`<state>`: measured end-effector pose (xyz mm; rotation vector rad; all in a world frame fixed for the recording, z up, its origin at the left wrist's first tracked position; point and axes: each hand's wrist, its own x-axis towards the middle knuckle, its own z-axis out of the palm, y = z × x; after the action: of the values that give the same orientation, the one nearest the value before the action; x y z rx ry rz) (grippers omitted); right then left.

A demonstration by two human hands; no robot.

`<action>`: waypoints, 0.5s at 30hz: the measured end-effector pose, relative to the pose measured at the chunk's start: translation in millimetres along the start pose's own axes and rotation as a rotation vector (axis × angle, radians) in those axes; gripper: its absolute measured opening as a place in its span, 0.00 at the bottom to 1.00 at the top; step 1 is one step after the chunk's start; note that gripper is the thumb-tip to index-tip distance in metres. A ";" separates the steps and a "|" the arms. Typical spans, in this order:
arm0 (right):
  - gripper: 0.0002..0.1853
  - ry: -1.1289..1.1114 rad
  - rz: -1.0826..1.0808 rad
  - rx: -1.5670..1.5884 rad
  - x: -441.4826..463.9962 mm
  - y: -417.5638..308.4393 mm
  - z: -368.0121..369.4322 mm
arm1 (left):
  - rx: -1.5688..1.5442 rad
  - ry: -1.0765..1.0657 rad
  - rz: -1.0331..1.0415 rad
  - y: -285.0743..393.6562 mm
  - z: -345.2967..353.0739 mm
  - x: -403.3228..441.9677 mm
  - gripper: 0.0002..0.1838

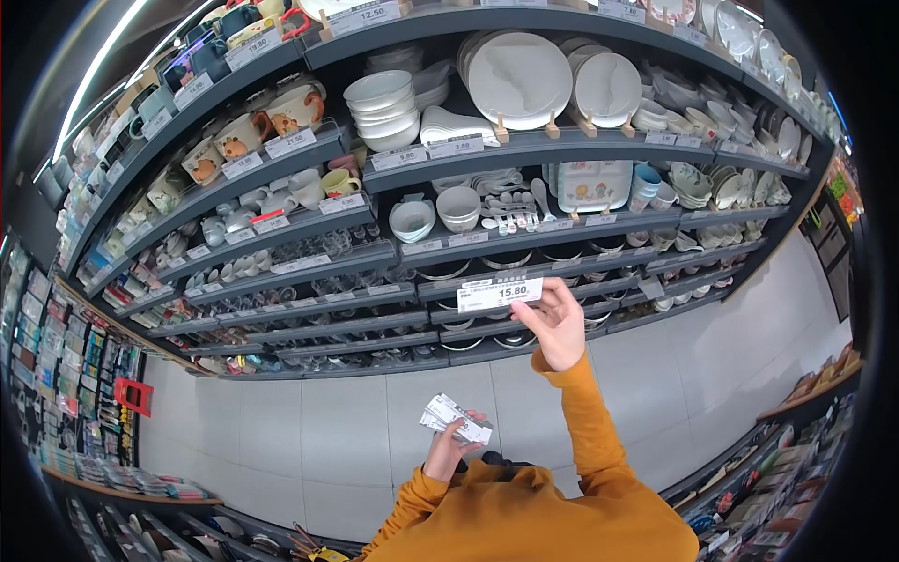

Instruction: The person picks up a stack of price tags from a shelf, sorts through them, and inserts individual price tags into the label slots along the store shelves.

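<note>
My right hand [559, 323] is raised in front of the shelves, with thumb and fingers pinching a white price tag [492, 294] that reads 15.80. Lower down, near my body, my left hand [451, 451] is closed around a fanned stack of similar price tags [453, 419]. Behind the raised tag run the lower shelf edges, where dark-rimmed round dishes are partly hidden. Whether the tag touches the shelf edge, I cannot tell.
Grey tiered shelves [403, 245] curve across the view, with price labels along their edges. They bear white bowls [382, 105], large plates [520, 82], mugs [297, 108] and spoons [513, 208]. A red basket-like item [134, 397] hangs at left. Pale tiles [346, 421] cover the floor.
</note>
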<state>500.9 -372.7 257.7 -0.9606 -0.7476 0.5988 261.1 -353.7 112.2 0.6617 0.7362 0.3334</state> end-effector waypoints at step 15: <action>0.17 0.007 -0.436 -0.630 200.1 -60.1 -79.0 | 0.092 -0.185 -0.037 50.9 47.7 121.1 0.19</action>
<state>691.9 -291.6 340.4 -1.3169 -1.1329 -0.0378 377.2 -276.0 110.6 0.7540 0.5884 0.2022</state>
